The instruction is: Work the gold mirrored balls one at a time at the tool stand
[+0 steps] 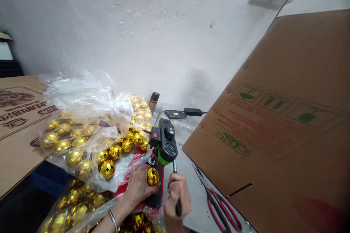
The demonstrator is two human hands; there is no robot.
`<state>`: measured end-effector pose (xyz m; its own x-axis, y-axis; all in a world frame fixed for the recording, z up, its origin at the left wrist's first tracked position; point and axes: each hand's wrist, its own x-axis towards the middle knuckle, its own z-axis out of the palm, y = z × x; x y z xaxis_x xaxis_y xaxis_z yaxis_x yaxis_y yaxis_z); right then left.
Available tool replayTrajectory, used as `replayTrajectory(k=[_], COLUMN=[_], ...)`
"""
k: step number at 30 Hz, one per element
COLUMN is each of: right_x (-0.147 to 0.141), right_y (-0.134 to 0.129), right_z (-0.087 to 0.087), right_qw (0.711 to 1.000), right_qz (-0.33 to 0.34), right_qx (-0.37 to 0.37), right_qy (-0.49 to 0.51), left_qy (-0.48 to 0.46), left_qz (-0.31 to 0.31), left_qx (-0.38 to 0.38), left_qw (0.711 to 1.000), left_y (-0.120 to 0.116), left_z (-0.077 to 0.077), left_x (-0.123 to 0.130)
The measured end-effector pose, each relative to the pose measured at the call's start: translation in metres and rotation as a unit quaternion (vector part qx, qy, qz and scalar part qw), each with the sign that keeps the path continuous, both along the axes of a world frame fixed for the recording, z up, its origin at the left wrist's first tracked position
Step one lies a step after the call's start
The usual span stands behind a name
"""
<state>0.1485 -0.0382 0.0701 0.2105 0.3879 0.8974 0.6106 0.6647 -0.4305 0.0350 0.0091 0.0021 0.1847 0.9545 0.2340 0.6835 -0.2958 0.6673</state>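
My left hand [136, 182] is closed around a shiny gold mirrored ball [152, 177], keeping it beneath the head of a small black and green bench drill press [167, 142]. The drill's tip, where it meets the ball, cannot be made out. To the right of the machine, my right hand [178, 193] is wrapped round its metal lever [175, 166], whose black end pokes out below the fist. A clear plastic bag [90, 174] of similar gold balls lies open just left of my left hand, with several balls at its mouth.
Red-handled scissors [218, 204] lie right of my right hand. A large cardboard box [273, 116] leans in on the right; another carton [22, 116] stands left. Behind the machine are a black power adapter [193, 111] and a dark bottle [154, 101]. More bagged balls [65, 218] sit below.
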Motion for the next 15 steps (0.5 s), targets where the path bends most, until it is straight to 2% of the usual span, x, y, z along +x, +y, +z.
replayTrajectory(k=[4,6,8,10,12,15], right_x=[0.0,0.0,-0.001,-0.002,-0.002,-0.001], right_y=[-0.007,-0.008,-0.008,-0.009,-0.01,-0.011], right_z=[0.062,0.079,0.079,0.068,0.055,0.043], right_qw=[0.995,0.994,0.996,0.997,0.998,0.998], right_qz=[0.01,0.004,0.006,0.015,0.027,0.041], right_qx=[-0.092,-0.103,-0.088,-0.067,-0.057,-0.057], right_qy=[0.033,0.033,0.028,0.022,0.011,-0.002], left_qy=[-0.025,-0.034,-0.041,-0.038,-0.005,0.102], left_qz=[-0.017,-0.042,-0.06,-0.041,0.016,0.116], left_qx=[0.012,0.029,0.059,0.107,0.153,0.173], left_qw=[0.999,0.998,0.996,0.993,0.988,0.973], left_y=[-0.01,-0.023,-0.037,-0.047,-0.048,-0.035], left_z=[-0.013,-0.026,-0.039,-0.046,-0.043,-0.024], left_x=[-0.008,-0.021,-0.042,-0.068,-0.097,-0.131])
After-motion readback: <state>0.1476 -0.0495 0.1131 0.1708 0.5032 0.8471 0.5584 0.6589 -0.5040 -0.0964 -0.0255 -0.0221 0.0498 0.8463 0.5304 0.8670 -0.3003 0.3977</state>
